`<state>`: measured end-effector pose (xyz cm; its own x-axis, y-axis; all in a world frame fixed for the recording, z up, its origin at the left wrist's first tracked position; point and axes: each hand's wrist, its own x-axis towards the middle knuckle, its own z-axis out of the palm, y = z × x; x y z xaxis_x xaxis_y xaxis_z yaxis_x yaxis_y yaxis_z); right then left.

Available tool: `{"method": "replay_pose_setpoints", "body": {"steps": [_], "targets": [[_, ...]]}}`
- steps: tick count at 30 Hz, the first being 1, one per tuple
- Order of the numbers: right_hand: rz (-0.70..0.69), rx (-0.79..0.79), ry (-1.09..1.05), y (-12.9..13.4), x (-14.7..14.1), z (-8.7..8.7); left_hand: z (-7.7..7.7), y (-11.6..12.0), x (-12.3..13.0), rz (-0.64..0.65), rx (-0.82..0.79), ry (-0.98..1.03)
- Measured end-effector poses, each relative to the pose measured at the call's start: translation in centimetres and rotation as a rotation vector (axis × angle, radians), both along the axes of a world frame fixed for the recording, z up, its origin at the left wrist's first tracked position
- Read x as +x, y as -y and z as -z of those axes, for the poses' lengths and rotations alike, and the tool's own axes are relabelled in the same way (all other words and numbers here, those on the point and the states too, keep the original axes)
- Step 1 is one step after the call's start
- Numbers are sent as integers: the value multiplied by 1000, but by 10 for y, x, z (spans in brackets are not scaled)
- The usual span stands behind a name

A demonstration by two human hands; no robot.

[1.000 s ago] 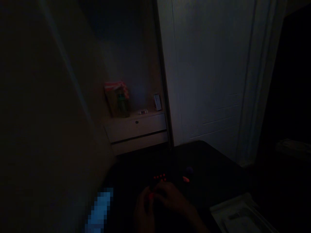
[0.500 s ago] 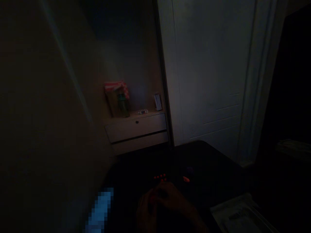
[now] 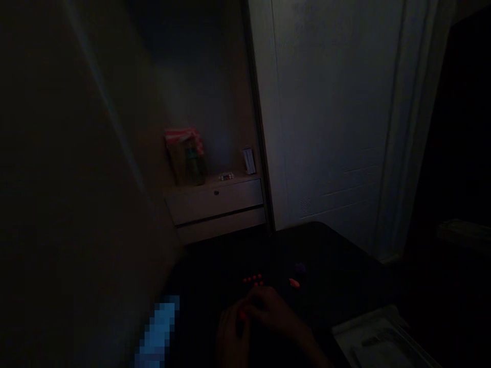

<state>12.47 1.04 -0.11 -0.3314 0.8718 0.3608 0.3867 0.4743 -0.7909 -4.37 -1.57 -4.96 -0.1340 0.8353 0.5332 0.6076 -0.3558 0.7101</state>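
The scene is very dark. My left hand (image 3: 233, 335) and my right hand (image 3: 272, 309) meet low in the middle, over the dark table (image 3: 326, 250). Between their fingertips is a small red piece (image 3: 243, 315), which both hands pinch. Just beyond the fingers, several small red balls (image 3: 254, 277) lie in a cluster on the table. To their right are an orange lump (image 3: 294, 283) and a dim purple lump (image 3: 300, 268).
At the lower right lies a pale tray (image 3: 366, 319) with unclear contents. A pixelated blue patch (image 3: 159, 329) is at lower left. Behind the table stand drawers (image 3: 218, 204) with a green bottle (image 3: 195, 166) and a striped red bag (image 3: 182, 135) above, beside a white door (image 3: 326, 112).
The red piece between my fingertips shows more clearly, and my fingers have shifted slightly around it. The balls and lumps lie where they were.
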Motion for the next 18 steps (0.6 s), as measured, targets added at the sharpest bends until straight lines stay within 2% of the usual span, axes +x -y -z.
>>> {"method": "replay_pose_setpoints", "body": {"steps": [11,18], "targets": [[40,-42,-39,-4,-3,5,-3,3,0,39,-30,-89],[88,-32,-60,0,-4,3,-2,3,3,10,-15,-38]]}}
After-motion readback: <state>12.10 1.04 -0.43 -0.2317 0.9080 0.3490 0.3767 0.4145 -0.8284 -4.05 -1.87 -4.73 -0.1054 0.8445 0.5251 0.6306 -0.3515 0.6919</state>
